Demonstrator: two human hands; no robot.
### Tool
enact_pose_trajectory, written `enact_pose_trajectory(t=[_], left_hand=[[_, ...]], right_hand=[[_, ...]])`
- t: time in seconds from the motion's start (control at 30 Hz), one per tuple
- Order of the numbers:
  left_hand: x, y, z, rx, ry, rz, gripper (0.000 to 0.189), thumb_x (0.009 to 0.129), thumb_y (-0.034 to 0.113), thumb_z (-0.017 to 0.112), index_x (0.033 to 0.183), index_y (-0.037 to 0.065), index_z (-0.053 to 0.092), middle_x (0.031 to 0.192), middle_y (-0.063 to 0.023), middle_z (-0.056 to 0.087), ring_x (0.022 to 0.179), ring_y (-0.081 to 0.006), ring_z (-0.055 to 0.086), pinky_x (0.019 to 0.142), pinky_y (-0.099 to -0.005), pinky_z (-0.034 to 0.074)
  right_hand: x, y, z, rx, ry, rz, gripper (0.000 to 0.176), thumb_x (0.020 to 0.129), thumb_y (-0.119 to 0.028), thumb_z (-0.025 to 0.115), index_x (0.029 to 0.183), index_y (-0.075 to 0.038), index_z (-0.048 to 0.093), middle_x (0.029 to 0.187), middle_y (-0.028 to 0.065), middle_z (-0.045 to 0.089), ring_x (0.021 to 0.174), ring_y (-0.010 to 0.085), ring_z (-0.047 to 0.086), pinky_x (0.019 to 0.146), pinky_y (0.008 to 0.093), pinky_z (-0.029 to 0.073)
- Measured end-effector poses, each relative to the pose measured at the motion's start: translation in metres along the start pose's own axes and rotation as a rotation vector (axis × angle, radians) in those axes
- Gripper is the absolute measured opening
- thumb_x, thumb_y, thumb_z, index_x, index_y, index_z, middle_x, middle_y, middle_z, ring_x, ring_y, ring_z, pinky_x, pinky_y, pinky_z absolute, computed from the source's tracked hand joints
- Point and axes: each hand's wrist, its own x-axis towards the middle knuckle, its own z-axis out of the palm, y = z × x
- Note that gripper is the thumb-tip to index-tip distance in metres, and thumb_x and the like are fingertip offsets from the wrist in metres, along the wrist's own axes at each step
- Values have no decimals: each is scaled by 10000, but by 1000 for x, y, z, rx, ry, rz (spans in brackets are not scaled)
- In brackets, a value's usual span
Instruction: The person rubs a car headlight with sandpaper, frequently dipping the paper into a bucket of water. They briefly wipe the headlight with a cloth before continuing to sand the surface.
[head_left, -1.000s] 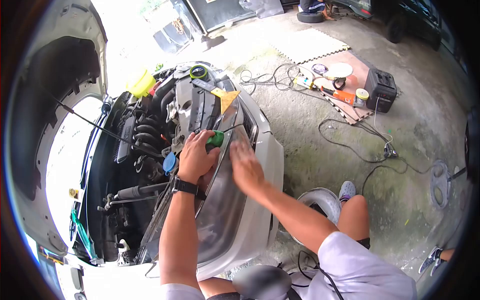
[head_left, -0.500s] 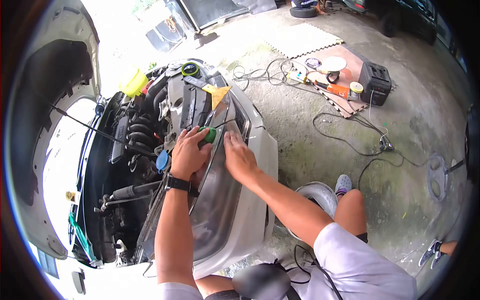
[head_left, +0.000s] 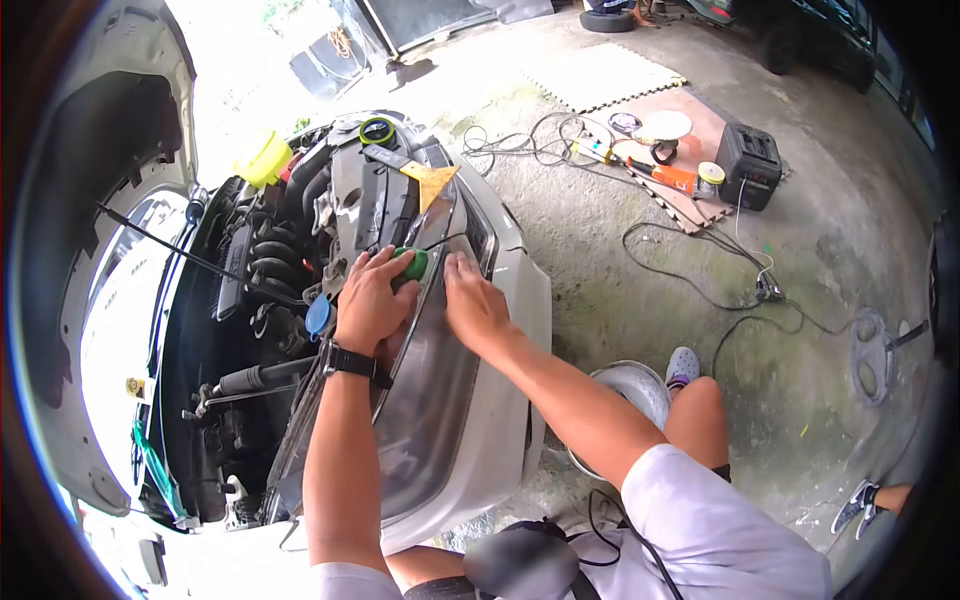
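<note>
Both hands work at the inner edge of a cloudy headlight [head_left: 425, 400] on a white car. My left hand [head_left: 368, 310], with a black watch on its wrist, is curled against a small green roll [head_left: 411, 263] that looks like tape; its fingers partly hide it. My right hand [head_left: 474, 308] lies with fingers stretched out on the lens beside the edge, just right of the roll. Above them a yellow triangular piece [head_left: 435, 186] rests with a grey strip at its end. A blue cap [head_left: 318, 315] sits left of my left hand.
The bonnet [head_left: 120, 160] is propped up over the engine bay. A black-and-yellow ring [head_left: 376, 131] and a yellow container [head_left: 263, 160] sit on the engine side. On the floor are an orange power tool [head_left: 672, 178], a black box [head_left: 750, 165], cables and a metal basin [head_left: 650, 390].
The view has shifted slightly, moving the scene a little left. My hands keep nearly the same places, left at the green roll and right on the headlight.
</note>
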Motion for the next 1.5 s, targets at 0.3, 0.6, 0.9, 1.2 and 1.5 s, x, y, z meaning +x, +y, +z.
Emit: enact_pose_trajectory(t=[0.3, 0.6, 0.9, 1.2, 1.5], left_hand=[[1, -3, 1, -1, 30, 20, 497, 859, 270, 727, 1346, 173, 703, 1442, -172, 620, 1365, -359, 543, 1216, -432, 356], [1, -10, 8, 5, 22, 9, 503, 861, 306, 717, 1357, 223, 697, 1462, -148, 609, 1366, -434, 526, 1189, -460, 396], [4, -11, 10, -1, 30, 15, 493, 866, 297, 710, 1354, 227, 700, 1472, -147, 601, 1370, -434, 521, 1190, -460, 395], [6, -12, 8, -13, -4, 16, 489, 867, 306, 713, 1350, 231, 701, 1481, -131, 596, 1384, -419, 513, 1195, -449, 395], [9, -11, 7, -5, 10, 5, 489, 863, 288, 703, 1350, 240, 704, 1476, -117, 604, 1383, -428, 514, 1175, -460, 421]], right_hand=[[-5, -10, -5, -104, -80, 10, 525, 913, -26, 523, 1397, 171, 473, 1419, 364, 528, 1306, 478, 560, 1004, 446, 569], [-10, -22, -2, -194, -55, -1, 534, 894, -20, 537, 1383, 185, 474, 1386, 353, 549, 1317, 457, 555, 950, 446, 598], [-10, -27, -10, -217, -66, -20, 498, 903, -32, 527, 1355, 175, 501, 1346, 326, 573, 1253, 430, 587, 948, 445, 595], [-21, -22, -3, -324, -47, -72, 471, 916, -16, 533, 1352, 161, 515, 1362, 327, 578, 1211, 430, 625, 912, 417, 606], [-33, -27, -3, -374, -91, -120, 523, 921, -24, 525, 1403, 172, 476, 1424, 350, 539, 1286, 443, 584, 939, 427, 603]])
